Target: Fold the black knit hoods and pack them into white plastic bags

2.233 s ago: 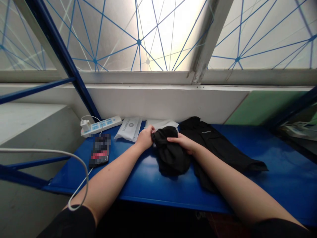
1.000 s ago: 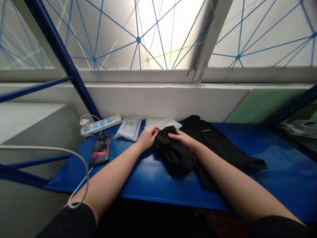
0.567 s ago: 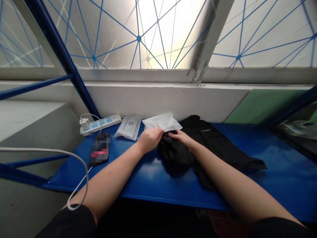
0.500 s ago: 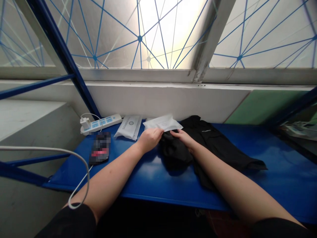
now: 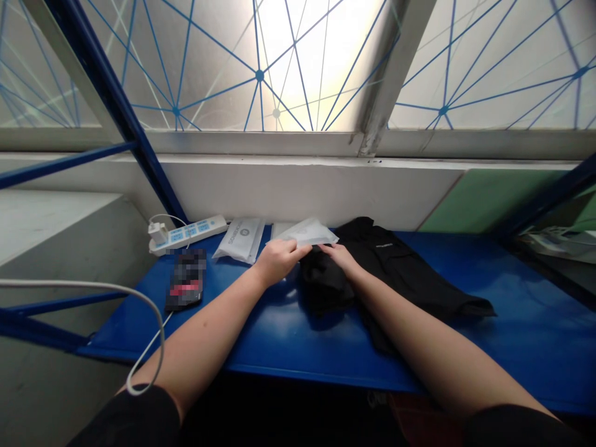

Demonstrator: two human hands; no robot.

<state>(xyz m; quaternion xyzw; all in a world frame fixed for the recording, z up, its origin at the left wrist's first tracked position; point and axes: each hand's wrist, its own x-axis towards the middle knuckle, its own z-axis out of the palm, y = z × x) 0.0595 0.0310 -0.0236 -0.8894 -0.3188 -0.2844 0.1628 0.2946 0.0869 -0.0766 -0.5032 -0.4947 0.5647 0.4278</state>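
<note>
Both hands grip the near edge of a white, translucent plastic bag (image 5: pixel 311 231) above the blue table. My left hand (image 5: pixel 279 259) is closed on its left part, thumb pointing right. My right hand (image 5: pixel 342 257) pinches the edge close to the right corner. Right below the bag lies a bunched black cloth (image 5: pixel 323 285), partly under my right hand. A black garment (image 5: pixel 395 261) with a small light print is spread out to the right, one part reaching toward the table's right side. My right forearm covers some of it.
A similar printed bag (image 5: pixel 241 239) lies left of my left hand. Further left are a white power strip (image 5: pixel 190 234) with a plug and a blurred phone-like object (image 5: pixel 187 279) on a white cable. A blue metal frame (image 5: pixel 139 143) rises at the left. The blue table (image 5: pixel 279 335) meets a white wall.
The bag has dropped slightly and tilted, still held in both hands. My left hand has turned a little, its thumb now reaching further right. The camera view has shifted slightly.
</note>
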